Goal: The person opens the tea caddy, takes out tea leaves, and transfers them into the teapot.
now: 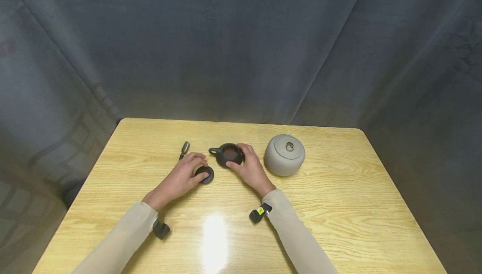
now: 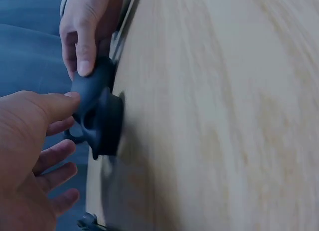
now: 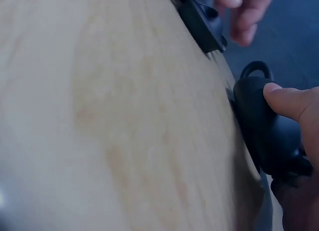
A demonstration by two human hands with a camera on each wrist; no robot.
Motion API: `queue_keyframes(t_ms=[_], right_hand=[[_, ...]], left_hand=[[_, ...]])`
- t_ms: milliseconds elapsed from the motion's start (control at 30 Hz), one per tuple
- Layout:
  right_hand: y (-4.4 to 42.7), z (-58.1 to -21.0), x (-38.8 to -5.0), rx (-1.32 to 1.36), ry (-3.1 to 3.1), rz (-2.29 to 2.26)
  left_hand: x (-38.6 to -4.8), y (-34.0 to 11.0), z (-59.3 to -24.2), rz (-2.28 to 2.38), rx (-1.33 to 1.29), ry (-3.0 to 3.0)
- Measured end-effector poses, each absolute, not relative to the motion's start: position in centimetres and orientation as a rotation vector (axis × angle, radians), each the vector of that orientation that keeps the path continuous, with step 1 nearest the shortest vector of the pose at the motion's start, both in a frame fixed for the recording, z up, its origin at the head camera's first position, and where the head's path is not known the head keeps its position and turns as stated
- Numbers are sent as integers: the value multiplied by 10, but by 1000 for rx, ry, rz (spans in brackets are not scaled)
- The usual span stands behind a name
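On the wooden table, a dark teapot (image 1: 222, 161) stands uncovered with its loop handle pointing left. My right hand (image 1: 253, 171) grips its spout side, thumb (image 3: 279, 96) on the near wall and fingers around the far side. The spout is mostly hidden by that hand. To the left lies a small dark round lid (image 1: 206, 170). Over it hovers my left hand (image 1: 182, 176), thumb and fingers spread on either side. In the left wrist view the left fingers (image 2: 60, 151) look loosely parted, with a gap to the lid (image 2: 110, 123).
A grey lidded jar (image 1: 282, 161) with a ring on top stands just right of my right hand. Beyond my left hand lies a small metal scoop (image 1: 185, 147) with a dark handle, partly covered. Grey curtains (image 1: 241, 56) hang behind the table's far edge.
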State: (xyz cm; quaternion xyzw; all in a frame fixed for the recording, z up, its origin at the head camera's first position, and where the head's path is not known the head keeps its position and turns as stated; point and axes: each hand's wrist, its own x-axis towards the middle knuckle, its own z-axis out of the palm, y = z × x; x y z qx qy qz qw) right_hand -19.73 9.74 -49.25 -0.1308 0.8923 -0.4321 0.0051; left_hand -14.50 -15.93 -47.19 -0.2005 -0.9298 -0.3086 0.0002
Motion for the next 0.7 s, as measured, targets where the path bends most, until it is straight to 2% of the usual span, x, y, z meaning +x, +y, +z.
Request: queue_keyframes(t_ms=[233, 700], right_hand=[[104, -487, -191, -387, 2833, -1335], [115, -443, -155, -494, 2885, -1468]], left_hand=[[-138, -150, -455, -996, -686, -2872], [-116, -127, -436, -1067, -685, -2734]])
